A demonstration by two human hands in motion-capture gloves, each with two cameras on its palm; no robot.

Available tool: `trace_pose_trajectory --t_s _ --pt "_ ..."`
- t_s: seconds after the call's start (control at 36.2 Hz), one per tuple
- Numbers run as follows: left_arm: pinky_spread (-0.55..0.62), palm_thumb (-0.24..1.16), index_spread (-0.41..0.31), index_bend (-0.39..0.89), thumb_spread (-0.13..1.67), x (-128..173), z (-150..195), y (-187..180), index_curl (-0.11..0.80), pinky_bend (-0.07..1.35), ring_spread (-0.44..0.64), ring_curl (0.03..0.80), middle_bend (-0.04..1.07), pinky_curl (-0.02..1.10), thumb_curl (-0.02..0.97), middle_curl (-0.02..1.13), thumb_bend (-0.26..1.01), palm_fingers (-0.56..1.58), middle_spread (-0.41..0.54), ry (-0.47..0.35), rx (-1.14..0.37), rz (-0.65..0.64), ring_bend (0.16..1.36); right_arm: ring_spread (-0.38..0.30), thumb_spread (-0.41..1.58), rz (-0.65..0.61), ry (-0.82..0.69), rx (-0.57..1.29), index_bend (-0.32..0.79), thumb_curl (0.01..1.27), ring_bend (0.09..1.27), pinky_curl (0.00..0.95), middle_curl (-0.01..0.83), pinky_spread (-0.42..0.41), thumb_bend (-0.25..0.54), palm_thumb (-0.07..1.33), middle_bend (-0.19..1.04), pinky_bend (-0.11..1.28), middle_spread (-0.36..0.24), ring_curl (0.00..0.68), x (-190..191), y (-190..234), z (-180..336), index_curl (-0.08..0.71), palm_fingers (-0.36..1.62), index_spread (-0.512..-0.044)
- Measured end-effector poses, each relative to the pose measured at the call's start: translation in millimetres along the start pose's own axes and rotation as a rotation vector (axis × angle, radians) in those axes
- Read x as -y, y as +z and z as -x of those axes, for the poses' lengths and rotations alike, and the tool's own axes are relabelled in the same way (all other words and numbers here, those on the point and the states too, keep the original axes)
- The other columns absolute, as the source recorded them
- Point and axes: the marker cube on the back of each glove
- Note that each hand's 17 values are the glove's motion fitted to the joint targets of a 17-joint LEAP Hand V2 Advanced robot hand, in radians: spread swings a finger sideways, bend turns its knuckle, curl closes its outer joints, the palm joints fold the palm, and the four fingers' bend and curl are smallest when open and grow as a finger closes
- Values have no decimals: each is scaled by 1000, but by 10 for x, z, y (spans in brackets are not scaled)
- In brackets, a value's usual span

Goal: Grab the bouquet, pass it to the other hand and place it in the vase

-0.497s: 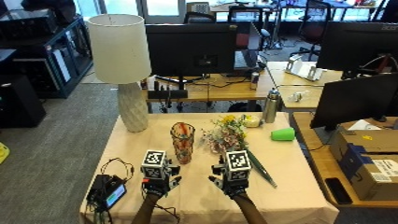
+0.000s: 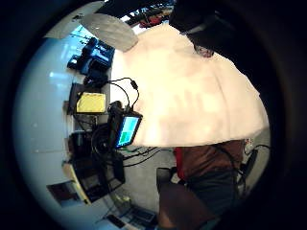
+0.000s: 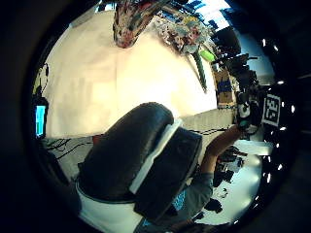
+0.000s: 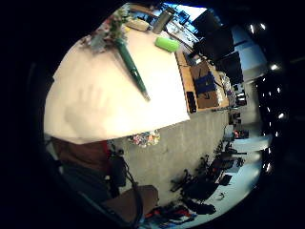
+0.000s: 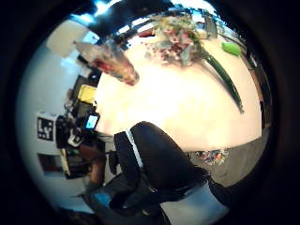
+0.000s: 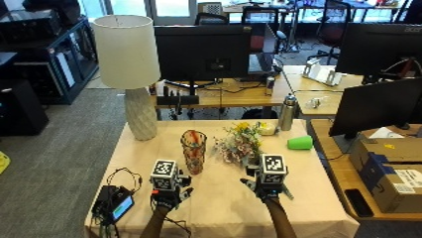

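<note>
A lamp (image 6: 127,69) stands at the table's (image 6: 217,208) far left corner, a green cup (image 6: 300,143) near its right edge. The bouquet (image 6: 238,144) lies mid-table beside the upright vase (image 6: 193,151). Only the right palm view shows its long green stem. The left hand (image 6: 167,194) and right hand (image 6: 269,187) hover empty; I cannot tell their fingers.

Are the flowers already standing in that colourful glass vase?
No: in the outside view the bouquet of mixed flowers with green stems lies on the cloth-covered table beside the upright multicoloured glass vase, which holds nothing.
</note>
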Motion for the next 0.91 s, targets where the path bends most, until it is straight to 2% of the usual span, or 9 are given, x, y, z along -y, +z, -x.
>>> trace_pose_trajectory --t_s 0.36,0.55,0.61,0.69,0.75,0.91 --pt "431 -53 -14 125 979 119 15 145 168 514 400 221 205 274 121 257 -48 230 182 20 0 4 558 194 1038 59 156 72 65 204 226 301 227 313 -13 247 194 642 86 143 631 692 -1002 109 -116 -396" --pt "434 -55 -14 127 992 65 -12 137 187 520 404 231 198 290 133 277 -50 216 192 17 -9 34 569 204 1025 111 240 146 65 230 221 315 245 316 -15 276 191 655 95 157 760 1099 -1327 97 -135 -392" --pt "434 -55 -14 127 994 67 -21 146 191 521 405 233 198 294 136 282 -50 214 194 17 -12 34 571 206 1021 105 219 203 63 237 220 318 249 317 -16 287 191 656 97 161 768 1129 -1335 93 -137 -391" --pt "435 -56 -14 128 997 122 -30 189 198 523 407 235 198 300 140 289 -51 210 196 21 -22 16 571 208 1015 39 87 387 65 247 219 321 255 317 -15 304 189 657 99 166 696 913 -1131 89 -138 -392" --pt "435 -56 -14 128 998 155 -34 217 202 523 407 236 198 303 142 293 -51 208 197 23 -27 8 572 209 1012 41 29 480 65 255 216 323 260 317 -13 320 195 655 103 169 658 890 -1038 87 -136 -390" --pt "436 -57 -14 128 1000 119 -29 211 212 526 409 240 195 311 148 301 -52 201 199 17 -21 36 577 204 1014 214 169 398 64 279 245 324 268 317 0 403 187 644 103 187 526 1133 -1129 80 -118 -390"
